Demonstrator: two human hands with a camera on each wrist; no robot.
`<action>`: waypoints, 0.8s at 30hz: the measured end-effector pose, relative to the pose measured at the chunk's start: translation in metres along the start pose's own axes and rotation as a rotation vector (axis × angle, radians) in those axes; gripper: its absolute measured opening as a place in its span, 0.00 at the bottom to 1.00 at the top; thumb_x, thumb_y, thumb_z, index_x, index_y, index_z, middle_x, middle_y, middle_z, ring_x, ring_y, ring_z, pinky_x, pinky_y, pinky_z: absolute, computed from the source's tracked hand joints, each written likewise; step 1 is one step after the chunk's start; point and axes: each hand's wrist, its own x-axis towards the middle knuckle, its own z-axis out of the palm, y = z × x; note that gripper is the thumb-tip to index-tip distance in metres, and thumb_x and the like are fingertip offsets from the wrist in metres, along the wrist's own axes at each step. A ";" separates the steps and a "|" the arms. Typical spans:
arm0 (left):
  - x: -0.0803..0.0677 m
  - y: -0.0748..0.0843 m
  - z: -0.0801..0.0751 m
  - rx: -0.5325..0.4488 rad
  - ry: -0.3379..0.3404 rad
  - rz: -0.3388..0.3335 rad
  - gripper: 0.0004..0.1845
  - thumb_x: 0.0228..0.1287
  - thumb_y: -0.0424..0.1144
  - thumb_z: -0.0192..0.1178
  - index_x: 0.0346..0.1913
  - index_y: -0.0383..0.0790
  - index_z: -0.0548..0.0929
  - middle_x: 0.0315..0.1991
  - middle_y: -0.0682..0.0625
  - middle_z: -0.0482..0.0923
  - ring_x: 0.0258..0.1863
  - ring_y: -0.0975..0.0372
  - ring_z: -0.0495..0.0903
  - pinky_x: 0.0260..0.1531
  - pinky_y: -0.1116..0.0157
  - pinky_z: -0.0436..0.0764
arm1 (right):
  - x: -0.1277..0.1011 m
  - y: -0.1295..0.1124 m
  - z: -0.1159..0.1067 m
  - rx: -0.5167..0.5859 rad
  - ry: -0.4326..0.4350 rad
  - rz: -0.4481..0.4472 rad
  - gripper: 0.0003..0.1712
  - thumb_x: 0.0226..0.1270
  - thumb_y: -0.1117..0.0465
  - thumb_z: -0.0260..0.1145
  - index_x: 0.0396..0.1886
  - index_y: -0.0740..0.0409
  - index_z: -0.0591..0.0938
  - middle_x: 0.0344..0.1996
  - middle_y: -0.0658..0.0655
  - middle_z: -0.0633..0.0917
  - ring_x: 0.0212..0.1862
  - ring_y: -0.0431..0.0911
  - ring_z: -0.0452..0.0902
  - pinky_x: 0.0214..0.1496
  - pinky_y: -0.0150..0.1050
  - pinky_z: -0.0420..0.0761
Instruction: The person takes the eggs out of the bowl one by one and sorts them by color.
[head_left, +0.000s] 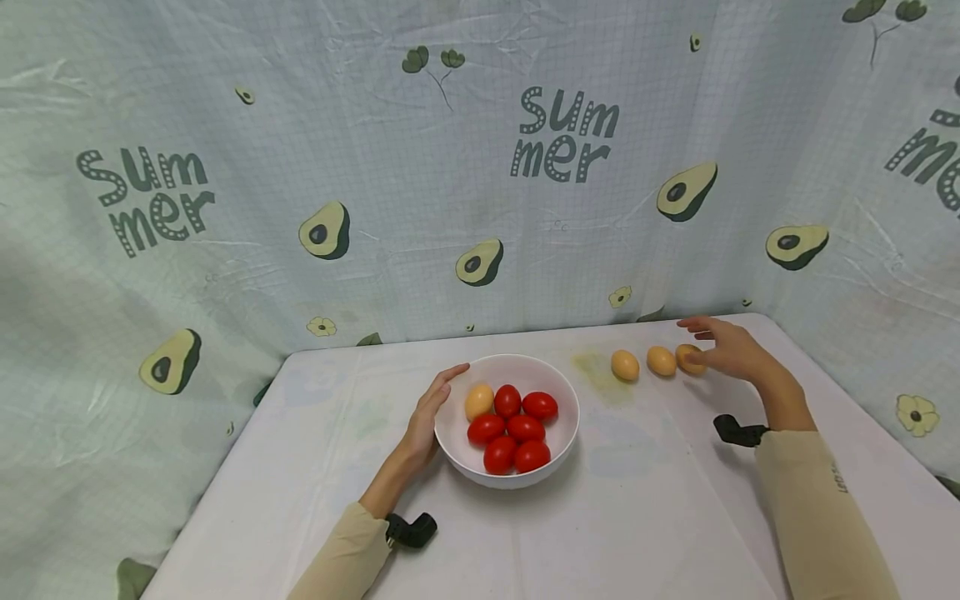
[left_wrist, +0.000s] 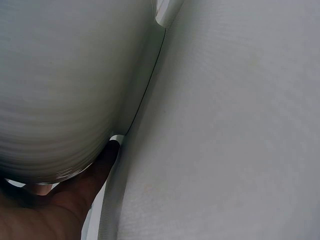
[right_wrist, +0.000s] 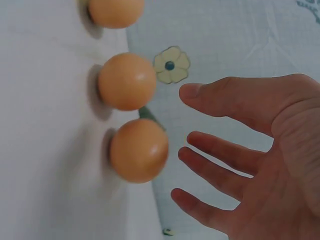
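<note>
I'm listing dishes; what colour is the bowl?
The bowl is white, shown best in the head view.

White table [head_left: 637, 533], round white bowl [head_left: 508, 482], three eggs [head_left: 661, 361] near the far edge

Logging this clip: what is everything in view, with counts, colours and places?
bowl: 1, white, on the table near its middle
red egg-shaped items: 6, red, in the bowl
egg in the bowl: 1, light orange, at the left
eggs on the table: 3, orange-tan, in a row near the far edge, right of the bowl
table: 1, white, below everything
printed cloth: pale backdrop with avocados, flowers and "summer" lettering, behind the table
left hand: 1, bare, against the bowl's left side
right hand: 1, bare, by the rightmost egg
sleeves: 2, beige, one per arm
wrist devices: 2, black, one per wrist
</note>
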 end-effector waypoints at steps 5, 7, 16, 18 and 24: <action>0.000 0.000 0.000 -0.004 0.003 -0.004 0.28 0.83 0.43 0.30 0.79 0.41 0.62 0.81 0.43 0.57 0.81 0.48 0.56 0.80 0.51 0.55 | 0.001 -0.023 -0.003 -0.048 0.044 -0.053 0.37 0.72 0.55 0.67 0.74 0.68 0.68 0.70 0.75 0.71 0.71 0.71 0.65 0.68 0.72 0.69; 0.000 0.001 0.001 -0.005 0.004 -0.005 0.28 0.83 0.43 0.30 0.79 0.41 0.62 0.81 0.43 0.57 0.81 0.48 0.57 0.80 0.51 0.55 | 0.002 -0.033 -0.003 -0.043 0.062 -0.088 0.35 0.72 0.58 0.67 0.73 0.67 0.68 0.70 0.74 0.72 0.71 0.70 0.65 0.69 0.71 0.68; 0.001 0.001 0.001 -0.002 0.002 -0.005 0.28 0.83 0.44 0.30 0.79 0.42 0.61 0.81 0.44 0.56 0.81 0.48 0.56 0.80 0.50 0.55 | 0.001 -0.080 0.001 0.024 0.154 -0.272 0.31 0.73 0.62 0.67 0.72 0.64 0.72 0.69 0.69 0.75 0.70 0.66 0.70 0.71 0.65 0.71; 0.001 0.002 0.001 -0.002 -0.001 -0.008 0.28 0.83 0.44 0.30 0.79 0.42 0.61 0.81 0.44 0.56 0.81 0.48 0.57 0.80 0.50 0.56 | 0.001 -0.089 0.002 0.046 0.176 -0.314 0.30 0.72 0.64 0.67 0.71 0.65 0.72 0.68 0.68 0.76 0.69 0.65 0.72 0.70 0.64 0.73; 0.001 0.002 0.000 -0.007 -0.001 -0.013 0.28 0.84 0.43 0.30 0.79 0.43 0.61 0.81 0.44 0.56 0.81 0.48 0.57 0.79 0.50 0.57 | 0.003 -0.119 0.014 0.069 0.190 -0.422 0.28 0.71 0.67 0.67 0.69 0.64 0.75 0.67 0.66 0.79 0.67 0.62 0.74 0.68 0.62 0.76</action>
